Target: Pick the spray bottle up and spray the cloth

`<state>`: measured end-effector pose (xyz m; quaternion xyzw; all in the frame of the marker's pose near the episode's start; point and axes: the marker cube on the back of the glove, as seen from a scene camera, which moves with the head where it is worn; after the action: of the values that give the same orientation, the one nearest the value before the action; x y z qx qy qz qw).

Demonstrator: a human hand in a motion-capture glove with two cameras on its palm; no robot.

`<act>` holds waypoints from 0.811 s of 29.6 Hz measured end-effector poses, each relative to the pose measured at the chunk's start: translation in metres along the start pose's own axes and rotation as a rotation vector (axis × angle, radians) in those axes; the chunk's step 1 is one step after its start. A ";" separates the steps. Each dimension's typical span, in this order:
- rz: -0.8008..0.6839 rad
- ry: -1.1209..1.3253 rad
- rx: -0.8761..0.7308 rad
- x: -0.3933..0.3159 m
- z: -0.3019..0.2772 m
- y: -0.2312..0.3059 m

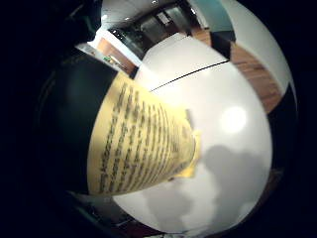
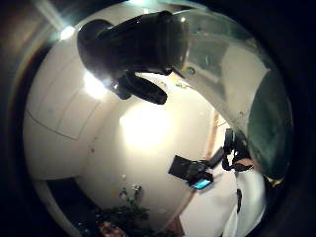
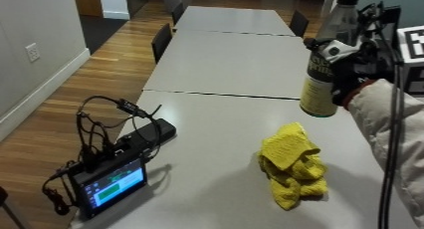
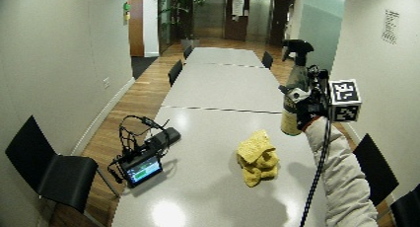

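Gloved right hand (image 3: 348, 69) grips the spray bottle (image 3: 321, 74) aloft, above and beyond the yellow cloth (image 3: 291, 164) on the table (image 3: 218, 139). Wide view: nozzle (image 4: 297, 46) points away, so spray might miss. Palm view: label (image 1: 138, 141) fills close.

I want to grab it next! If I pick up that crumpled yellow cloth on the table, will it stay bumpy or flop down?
The crumpled yellow cloth would probably flop: it lies in soft folds on the grey table. It looks light, so a push would likely slide or bunch it. It should not roll or break.
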<state>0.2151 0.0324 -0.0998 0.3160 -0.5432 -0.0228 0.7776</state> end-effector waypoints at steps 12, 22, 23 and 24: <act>0.205 -0.194 -0.075 0.028 0.120 -0.017; 0.315 -0.158 -0.101 0.080 0.146 0.002; 0.335 -0.165 -0.123 0.081 0.147 0.003; 0.353 -0.177 -0.154 0.082 0.148 0.005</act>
<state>0.1200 -0.0641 0.0019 0.1521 -0.6528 0.0449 0.7407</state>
